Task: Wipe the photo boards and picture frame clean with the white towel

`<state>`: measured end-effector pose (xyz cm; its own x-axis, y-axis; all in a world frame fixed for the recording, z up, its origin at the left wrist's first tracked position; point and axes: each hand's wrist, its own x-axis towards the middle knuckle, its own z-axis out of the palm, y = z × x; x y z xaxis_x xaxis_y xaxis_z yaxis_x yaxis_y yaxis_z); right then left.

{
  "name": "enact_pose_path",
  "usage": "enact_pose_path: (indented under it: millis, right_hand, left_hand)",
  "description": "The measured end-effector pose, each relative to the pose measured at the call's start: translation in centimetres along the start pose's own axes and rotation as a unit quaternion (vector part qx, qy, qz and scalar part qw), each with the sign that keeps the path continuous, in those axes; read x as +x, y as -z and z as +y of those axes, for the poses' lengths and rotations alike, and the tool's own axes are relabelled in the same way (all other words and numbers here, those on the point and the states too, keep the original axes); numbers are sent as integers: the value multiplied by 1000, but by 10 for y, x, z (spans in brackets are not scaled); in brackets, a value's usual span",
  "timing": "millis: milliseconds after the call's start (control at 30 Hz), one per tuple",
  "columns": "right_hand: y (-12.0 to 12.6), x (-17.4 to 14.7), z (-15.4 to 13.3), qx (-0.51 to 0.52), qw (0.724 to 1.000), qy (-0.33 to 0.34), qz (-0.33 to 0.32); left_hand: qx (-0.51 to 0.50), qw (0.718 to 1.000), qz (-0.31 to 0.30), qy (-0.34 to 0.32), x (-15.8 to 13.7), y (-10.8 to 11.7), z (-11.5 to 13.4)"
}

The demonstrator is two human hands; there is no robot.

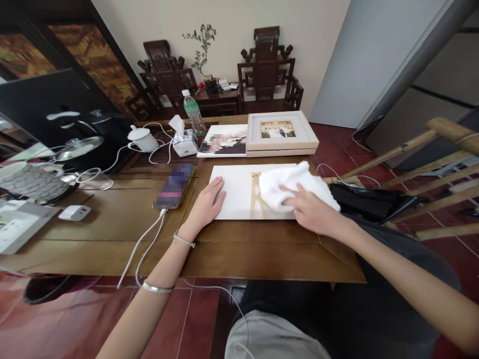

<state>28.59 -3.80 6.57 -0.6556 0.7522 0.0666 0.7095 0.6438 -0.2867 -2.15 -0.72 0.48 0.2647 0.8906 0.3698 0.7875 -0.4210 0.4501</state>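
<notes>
A white panel (234, 192) with a tan animal figure (256, 197) painted on it lies flat near the front of the wooden table. My left hand (208, 202) rests flat on the panel's left edge, fingers stretched out and holding nothing. On the right half of the panel lies a crumpled white cloth (284, 182), which hides that part of the picture. My right hand (309, 207) presses on this cloth and grips it at its near side; some fingers are hidden in its folds.
Behind the panel lie a light wooden picture frame (315, 142) and a photo print (230, 142). Left are a phone (174, 187) with a charging cable, a tissue box (186, 143), a green bottle (193, 115), a lidded cup (142, 138) and a power strip (22, 227). A wooden chair (392, 149) stands right.
</notes>
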Motion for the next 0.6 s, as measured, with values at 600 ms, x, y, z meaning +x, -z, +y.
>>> enact_pose_path:
  millis: [600]
  right_hand:
    - [20,37,31,92,993,-71,-7]
  left_hand:
    - [4,1000,0,-1,0,-1,-1]
